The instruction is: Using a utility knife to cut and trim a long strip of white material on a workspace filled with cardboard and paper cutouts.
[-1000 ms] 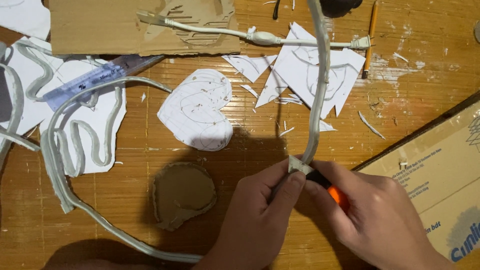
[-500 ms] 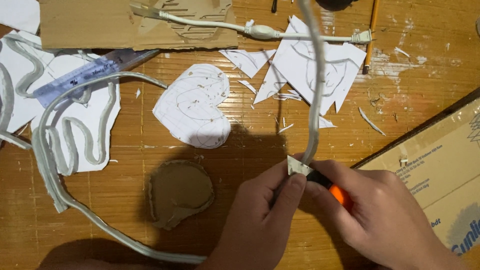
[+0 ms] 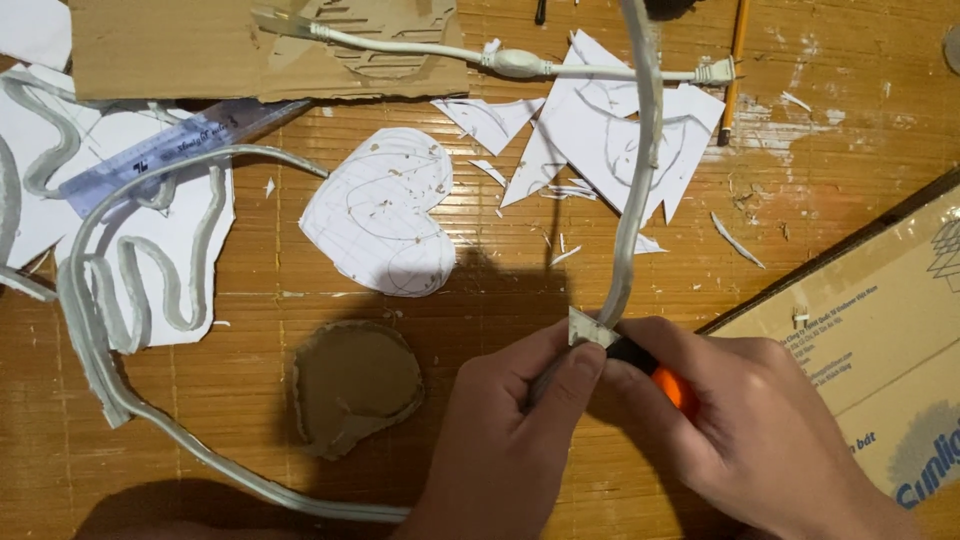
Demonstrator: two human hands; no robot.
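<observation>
The strip (image 3: 640,200) I pinch in my left hand (image 3: 510,440) is pale grey-white; the knife (image 3: 655,368) in my right hand (image 3: 760,430) has a black and bright orange handle; its blade is dull silver; the table (image 3: 250,330) is warm honey-brown wood with fine straight grain and whitish smears; the paper heart (image 3: 385,215) is white with faint pencil curves and brown specks; the cardboard heart (image 3: 355,385) is plain tan; the ruler (image 3: 170,150) is clear bluish-violet; the pencil (image 3: 735,65) is yellow-orange; the box (image 3: 880,330) is light brown with blue print.
</observation>
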